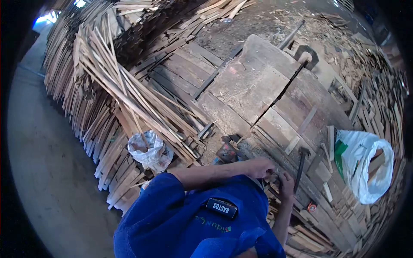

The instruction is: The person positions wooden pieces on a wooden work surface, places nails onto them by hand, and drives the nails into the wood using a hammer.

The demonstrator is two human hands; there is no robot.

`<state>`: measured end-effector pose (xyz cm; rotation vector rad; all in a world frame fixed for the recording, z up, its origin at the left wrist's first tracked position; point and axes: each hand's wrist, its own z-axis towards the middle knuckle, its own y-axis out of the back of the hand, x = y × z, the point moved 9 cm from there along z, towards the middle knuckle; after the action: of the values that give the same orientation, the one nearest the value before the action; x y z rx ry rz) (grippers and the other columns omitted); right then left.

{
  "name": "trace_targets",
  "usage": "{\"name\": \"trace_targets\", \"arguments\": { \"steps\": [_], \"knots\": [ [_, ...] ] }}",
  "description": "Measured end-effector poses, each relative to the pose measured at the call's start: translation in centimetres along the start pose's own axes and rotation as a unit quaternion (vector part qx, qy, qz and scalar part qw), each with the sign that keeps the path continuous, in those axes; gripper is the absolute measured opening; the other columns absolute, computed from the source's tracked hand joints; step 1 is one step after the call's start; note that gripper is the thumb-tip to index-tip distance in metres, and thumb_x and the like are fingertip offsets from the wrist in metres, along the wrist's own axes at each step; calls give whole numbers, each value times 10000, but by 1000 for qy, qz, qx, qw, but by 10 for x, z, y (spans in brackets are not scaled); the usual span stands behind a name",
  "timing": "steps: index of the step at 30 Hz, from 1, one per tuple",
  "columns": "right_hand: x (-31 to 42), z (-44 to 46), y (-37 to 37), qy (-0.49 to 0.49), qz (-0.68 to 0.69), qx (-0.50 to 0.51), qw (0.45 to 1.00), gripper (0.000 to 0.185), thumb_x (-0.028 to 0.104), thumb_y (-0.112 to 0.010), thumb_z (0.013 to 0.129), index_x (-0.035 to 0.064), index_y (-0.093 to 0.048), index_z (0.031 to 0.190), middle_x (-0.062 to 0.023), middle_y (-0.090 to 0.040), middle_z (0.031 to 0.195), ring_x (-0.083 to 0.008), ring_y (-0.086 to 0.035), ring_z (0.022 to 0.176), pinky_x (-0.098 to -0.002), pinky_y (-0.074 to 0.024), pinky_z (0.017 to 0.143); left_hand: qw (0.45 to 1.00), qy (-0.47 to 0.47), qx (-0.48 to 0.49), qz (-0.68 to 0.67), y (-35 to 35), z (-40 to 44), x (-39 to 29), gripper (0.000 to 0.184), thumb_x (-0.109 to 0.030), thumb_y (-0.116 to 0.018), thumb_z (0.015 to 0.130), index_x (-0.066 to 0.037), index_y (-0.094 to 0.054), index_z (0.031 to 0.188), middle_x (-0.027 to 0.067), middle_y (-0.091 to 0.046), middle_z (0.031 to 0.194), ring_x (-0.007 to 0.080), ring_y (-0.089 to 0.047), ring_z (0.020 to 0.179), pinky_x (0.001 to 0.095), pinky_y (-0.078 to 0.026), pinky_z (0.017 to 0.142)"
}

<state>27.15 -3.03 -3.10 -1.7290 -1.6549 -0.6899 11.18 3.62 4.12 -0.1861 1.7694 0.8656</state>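
Wooden surface (266, 81) spanned centre to upper right of frame, split by a dark slot running diagonally; widest room for movement lay there, above the hands. Tighter at right: hammer (300, 170), head uppermost, stood just beside the right hand (286, 185); contact could not be told. Tape measure (311, 207) lay lower right; white sack (365, 165) bounded far right. Left forearm crossed lower centre nearly level, left hand (260, 167) with fingers curled; right forearm rose from below. Hands near each other; whether either grip held anything: cannot tell.
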Motion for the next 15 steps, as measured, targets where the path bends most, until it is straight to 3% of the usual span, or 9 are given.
{"name": "trace_targets", "arguments": {
  "steps": [5,8,9,11,12,15],
  "knots": [
    [26,-7,-14,91,-97,-78,988,218,223,-628,926,40,-599,811,-64,-615,720,-159,-574,612,-317,-439,580,996,47,-22,78,-2,18,38,229,-225,-683,837,-35,-640,956,198,-643,896,422,-620,890,511,-487,809],
    [64,-5,-10,212,-420,-61,880,189,200,-604,954,84,-601,804,17,-576,717,-107,-527,595,-269,-405,558,995,-18,-22,92,-26,13,8,199,-222,-661,841,-51,-664,943,198,-663,899,404,-639,879,500,-504,795],
    [67,-6,-5,212,-420,-63,880,189,200,-604,954,84,-601,804,17,-576,717,-107,-527,595,-269,-405,558,994,-51,-23,98,-29,13,-5,187,-220,-650,843,-60,-676,936,198,-673,901,394,-648,873,494,-512,788],
    [50,-1,16,101,-137,-51,984,212,190,-618,951,88,-574,770,19,-515,667,-86,-481,590,-266,-380,540,996,-47,-33,68,-17,22,-15,183,-222,-647,847,-62,-672,931,196,-669,901,396,-647,868,494,-512,784],
    [38,0,20,40,13,-45,998,228,184,-625,949,90,-560,753,20,-485,642,-76,-458,588,-264,-368,532,998,-43,-41,39,-10,28,-17,178,-224,-645,851,-64,-667,926,194,-665,902,397,-646,863,494,-511,781],
    [23,4,14,48,123,-77,988,234,225,-617,944,59,-586,781,12,-546,686,-99,-513,619,-283,-407,567,998,-22,-62,1,11,38,-7,175,-227,-648,853,-64,-658,915,188,-659,902,399,-644,855,494,-510,773]
  ]
}}
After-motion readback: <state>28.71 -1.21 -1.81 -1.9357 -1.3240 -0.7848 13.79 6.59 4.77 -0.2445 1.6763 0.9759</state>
